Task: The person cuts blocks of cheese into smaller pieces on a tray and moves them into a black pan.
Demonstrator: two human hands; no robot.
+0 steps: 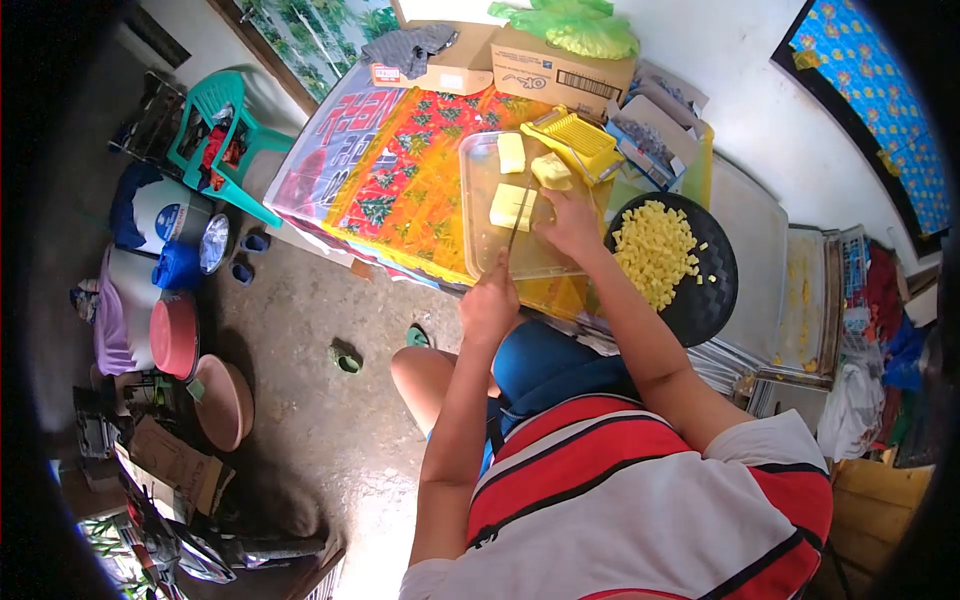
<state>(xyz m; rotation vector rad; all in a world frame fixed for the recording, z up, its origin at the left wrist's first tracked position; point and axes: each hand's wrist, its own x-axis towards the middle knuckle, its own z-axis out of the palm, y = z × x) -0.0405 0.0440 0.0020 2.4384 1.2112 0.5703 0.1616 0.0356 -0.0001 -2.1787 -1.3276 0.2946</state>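
My left hand (488,308) is closed round the handle of a knife (514,236), whose thin dark blade lies across a pale yellow block (508,206). My right hand (570,228) grips the right side of that block, thumb and forefinger at its edge close to the blade. Just beyond those fingers is another yellow block (551,171); a third block (511,153) lies farther back. All three rest on a clear plastic tray (482,252). To the right, a round black tray (715,310) carries a heap of small yellow cubes (652,250).
A ribbed yellow plastic tool (574,143) leans at the tray's back right. Cardboard boxes (560,72) and an open box (655,135) line the back of the table (400,160) with its patterned cover. Left on the floor are a green chair (225,120) and basins (175,335).
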